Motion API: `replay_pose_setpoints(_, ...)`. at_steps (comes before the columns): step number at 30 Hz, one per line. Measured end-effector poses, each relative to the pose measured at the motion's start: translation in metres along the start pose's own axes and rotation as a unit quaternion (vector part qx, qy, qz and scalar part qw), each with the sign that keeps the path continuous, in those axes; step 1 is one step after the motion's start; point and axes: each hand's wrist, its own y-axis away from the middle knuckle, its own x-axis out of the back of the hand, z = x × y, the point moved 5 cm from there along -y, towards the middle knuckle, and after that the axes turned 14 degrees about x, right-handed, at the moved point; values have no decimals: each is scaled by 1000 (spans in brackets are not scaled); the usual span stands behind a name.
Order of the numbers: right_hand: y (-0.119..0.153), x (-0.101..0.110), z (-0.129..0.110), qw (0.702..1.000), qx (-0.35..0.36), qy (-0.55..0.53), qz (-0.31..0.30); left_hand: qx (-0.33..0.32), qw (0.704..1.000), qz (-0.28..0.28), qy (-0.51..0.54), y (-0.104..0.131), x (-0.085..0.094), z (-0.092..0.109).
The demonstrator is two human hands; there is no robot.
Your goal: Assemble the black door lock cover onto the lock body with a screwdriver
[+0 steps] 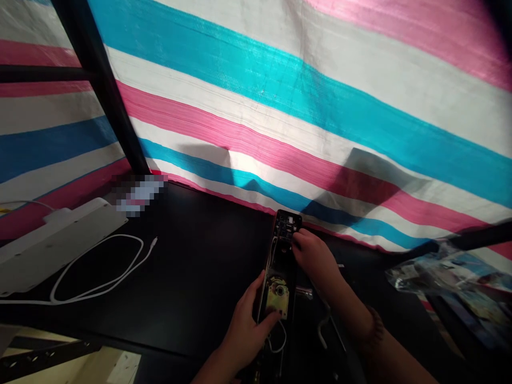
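Observation:
A long dark door-lock panel [281,250] lies open-side up on the black table [192,266], showing a brass mechanism [277,296] in its lower half and small parts near its top. My left hand [247,320] grips the panel's lower left edge, thumb across the bottom of the brass part. My right hand [314,256] reaches over the panel's right side, fingertips pinched at the small components near the top. A thin white wire [280,341] curls out below the panel.
A white power strip [52,240] and a looped white cable [108,266] lie at the left. A striped pink, blue and white tarp [280,106] hangs behind. A black frame post [100,85] stands at the left. Plastic bags [452,277] sit at the right.

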Motion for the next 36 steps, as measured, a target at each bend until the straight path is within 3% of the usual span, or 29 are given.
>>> replay_pose_setpoints(5, -1, 0, -3, 999, 17, 46, 12, -3, 1000, 19, -18, 1, 1, -3)
replay_pose_setpoints(13, -3, 5, -11, 997, 27, 65, -30, -10, 1000, 16, -2, 1, -1, 0)
replay_pose_setpoints(22, -7, 6, -14, 1000, 8, 25, -1, 4, 999, 26, -31, -8, 0, -14)
replay_pose_setpoints(29, 2, 13, -17, 999, -22, -14, 39, 16, 998, 60, -26, -5, -1, -3)
replay_pose_setpoints(33, 42, 25, -15, 987, -35, -109, 109, 0, 993, 113, -18, -7, -6, 0)
replay_pose_setpoints(36, 122, 20, 14, 958, -108, -163, 208, -34, 990, 132, -44, -8, -3, 2)
